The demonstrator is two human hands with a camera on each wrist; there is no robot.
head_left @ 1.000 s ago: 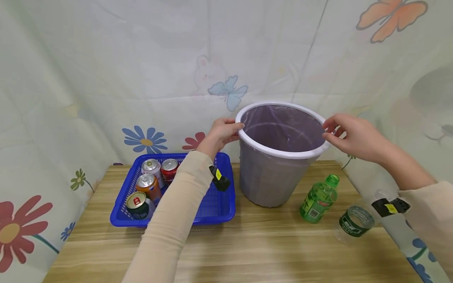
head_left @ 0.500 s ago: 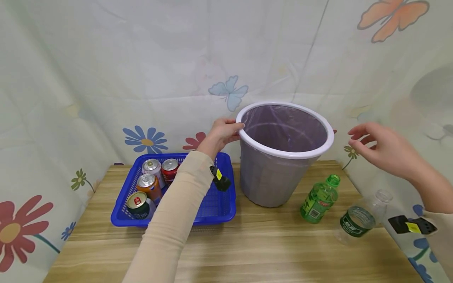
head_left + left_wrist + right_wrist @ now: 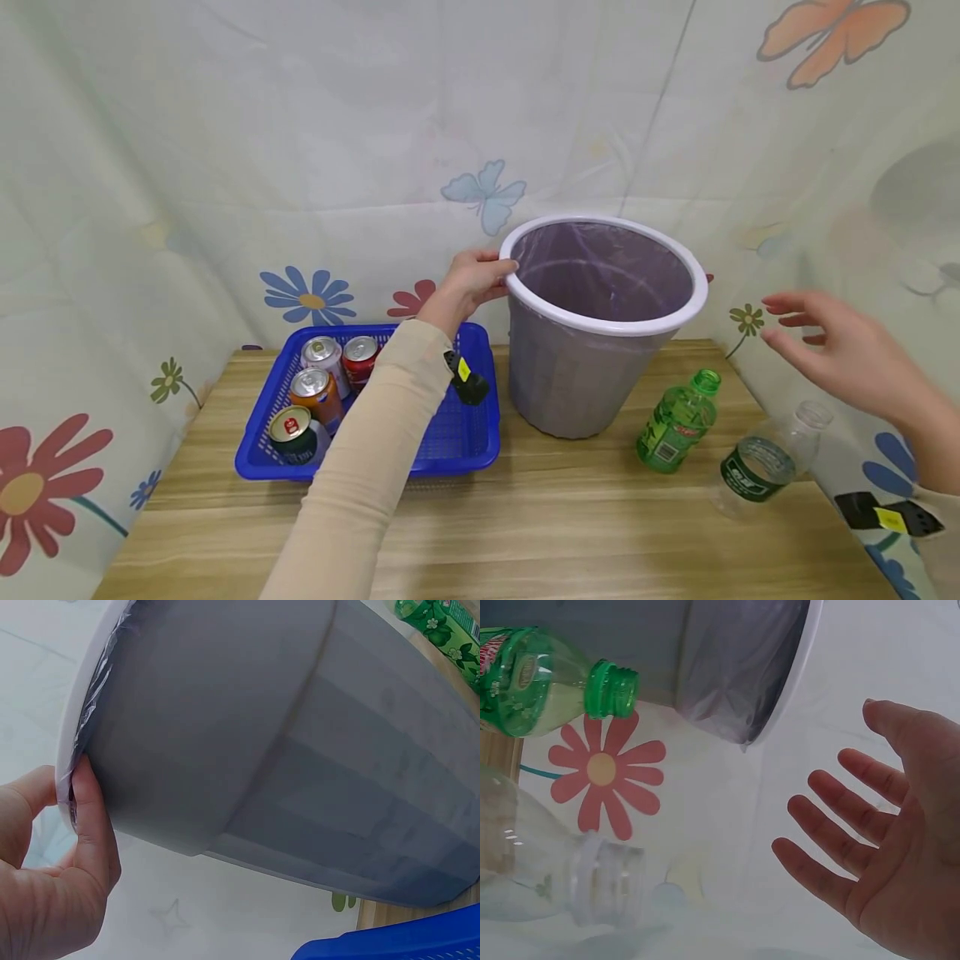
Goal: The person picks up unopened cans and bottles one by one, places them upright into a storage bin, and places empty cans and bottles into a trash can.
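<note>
A grey trash bin (image 3: 577,383) with a white rim ring (image 3: 600,327) and a thin plastic bag (image 3: 600,279) lining it stands upright on the table. My left hand (image 3: 471,283) pinches the rim at its left side; in the left wrist view the thumb and fingers (image 3: 94,825) lie on either side of the rim. Off to the right, my right hand (image 3: 843,350) hangs in the air with fingers spread, touching nothing. Below it stand a clear bottle (image 3: 761,467) with a dark green label and a green bottle (image 3: 677,423), both uncapped.
A blue plastic basket (image 3: 480,454) sits left of the bin, partly behind my left sleeve. Several drink cans stand in it, among them an orange can (image 3: 317,396). A patterned curtain (image 3: 337,167) rises behind the wooden table (image 3: 570,533).
My right hand has left the right side of the rim and moved right and down, its fingers spreading. The left hand keeps its grip on the bin.
</note>
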